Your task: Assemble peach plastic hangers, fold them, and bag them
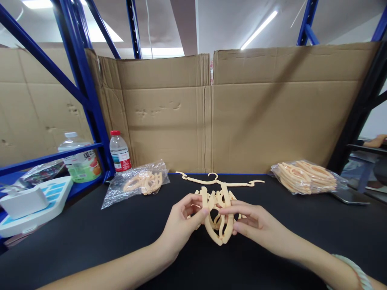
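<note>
A cream plastic folding hanger [220, 237], folded into a narrow pointed loop, is upright between my hands at the middle of the black table. My left hand [188, 219] pinches its left arm with thumb and fingers. On the other side, my right hand [252, 221] grips the right arm. Directly behind it are more folded cream hangers, partly hidden by my hands and the held one. Farther back, an unfolded hanger [232, 184] lies flat with its hook pointing away.
A clear bag with folded hangers [142, 182] lies left; a fuller bag of hangers [305, 176] lies right, beside a dark flat device [350, 197]. A red-capped bottle [120, 153] stands back left. Cardboard [169, 121] walls the rear. At far right, another person's hand [376, 141] shows.
</note>
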{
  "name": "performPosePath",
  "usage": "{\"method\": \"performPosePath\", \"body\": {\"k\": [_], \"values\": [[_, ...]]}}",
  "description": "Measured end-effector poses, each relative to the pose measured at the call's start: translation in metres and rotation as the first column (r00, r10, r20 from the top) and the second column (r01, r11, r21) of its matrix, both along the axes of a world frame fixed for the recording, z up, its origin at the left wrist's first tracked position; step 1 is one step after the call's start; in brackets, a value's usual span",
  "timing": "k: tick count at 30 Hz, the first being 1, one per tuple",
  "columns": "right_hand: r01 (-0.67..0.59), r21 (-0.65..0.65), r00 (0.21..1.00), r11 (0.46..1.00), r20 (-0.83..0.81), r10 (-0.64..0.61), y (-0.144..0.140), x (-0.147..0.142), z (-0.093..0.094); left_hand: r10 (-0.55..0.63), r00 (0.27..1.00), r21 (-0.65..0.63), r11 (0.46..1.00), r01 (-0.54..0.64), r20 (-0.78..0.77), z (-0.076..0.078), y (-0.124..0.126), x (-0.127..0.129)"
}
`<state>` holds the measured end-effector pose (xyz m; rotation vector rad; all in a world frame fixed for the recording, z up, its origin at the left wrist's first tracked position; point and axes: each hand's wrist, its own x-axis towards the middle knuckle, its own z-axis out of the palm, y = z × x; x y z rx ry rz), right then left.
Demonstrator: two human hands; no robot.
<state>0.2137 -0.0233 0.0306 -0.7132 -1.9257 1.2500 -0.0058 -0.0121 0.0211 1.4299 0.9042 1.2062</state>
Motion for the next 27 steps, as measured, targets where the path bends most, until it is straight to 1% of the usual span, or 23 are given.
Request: {"method": "performPosePath", "body": {"k": [3, 6, 8, 11, 12, 13, 15, 17, 19, 21, 23, 25, 27], "values": [[0.021, 0.073, 0.996, 0.997, 0.083, -0.027, 0.000, 0.002, 0.000, 0.028, 1.000, 0.008, 1.000, -0.028, -0.014, -0.003, 0.001, 0.000], [0.009, 0.106, 0.986, 0.994, 0.165, -0.026, 0.000, 0.002, -0.001, 0.000, 0.999, 0.036, 0.999, 0.002, -0.048, -0.005, -0.001, 0.002], [-0.004, 0.081, 0.986, 0.997, 0.167, -0.009, 0.000, 0.003, 0.000, -0.026, 0.998, 0.033, 0.999, 0.028, -0.054, -0.006, -0.002, 0.003], [-0.019, -0.002, 0.990, 1.000, 0.143, 0.019, 0.004, 0.007, 0.005, -0.048, 0.996, 0.058, 0.997, 0.052, -0.082, -0.005, -0.001, 0.001], [0.001, -0.025, 0.991, 1.000, 0.132, 0.003, 0.007, 0.011, 0.008, -0.043, 0.994, 0.079, 0.996, 0.052, -0.103, -0.004, 0.000, -0.001], [0.045, -0.036, 0.991, 0.998, 0.125, -0.040, 0.011, 0.016, 0.010, -0.029, 0.991, 0.106, 0.993, 0.043, -0.134, -0.003, 0.001, -0.002], [0.196, -0.006, 0.969, 0.981, 0.151, -0.193, 0.024, 0.030, 0.012, 0.016, 0.973, 0.182, 0.983, 0.028, -0.232, -0.002, 0.003, -0.006], [0.352, 0.082, 0.900, 0.933, 0.245, -0.361, 0.038, 0.046, 0.009, 0.062, 0.934, 0.303, 0.952, 0.051, -0.352, -0.002, 0.004, -0.009], [0.414, 0.163, 0.815, 0.895, 0.372, -0.445, 0.050, 0.060, 0.004, 0.102, 0.886, 0.436, 0.892, 0.119, -0.452, -0.003, 0.004, -0.011], [0.378, 0.223, 0.759, 0.898, 0.481, -0.439, 0.056, 0.069, 0.000, 0.125, 0.837, 0.518, 0.830, 0.206, -0.532, -0.004, 0.003, -0.012], [0.280, 0.277, 0.736, 0.919, 0.553, -0.390, 0.054, 0.072, -0.001, 0.146, 0.775, 0.546, 0.788, 0.284, -0.615, -0.005, 0.001, -0.012], [0.181, 0.312, 0.722, 0.933, 0.603, -0.341, 0.047, 0.072, 0.002, 0.176, 0.694, 0.541, 0.764, 0.351, -0.698, -0.005, -0.001, -0.012], [0.124, 0.301, 0.686, 0.946, 0.662, -0.301, 0.039, 0.071, 0.006, 0.203, 0.605, 0.516, 0.756, 0.403, -0.770, -0.005, -0.004, -0.013]]}}
